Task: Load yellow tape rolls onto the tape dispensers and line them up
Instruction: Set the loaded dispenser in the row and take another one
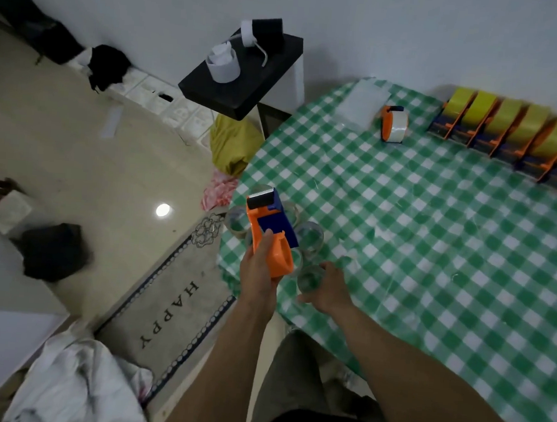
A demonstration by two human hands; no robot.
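— Checking hands: left?
— The left hand (259,272) grips an empty orange dispenser (269,223) over the table (432,254) edge.
— Right?
— The right hand (329,290) is curled round a clear roll (310,277) on the table. The loaded dispensers (492,146) with yellow rolls (507,119) stand in a row at the far side.

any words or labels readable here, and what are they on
"HAPPY": on the grey doormat on the floor, left of the table, letters turned away from the camera.
No print is legible on the held dispenser, the loaded dispensers or the clear tape rolls.
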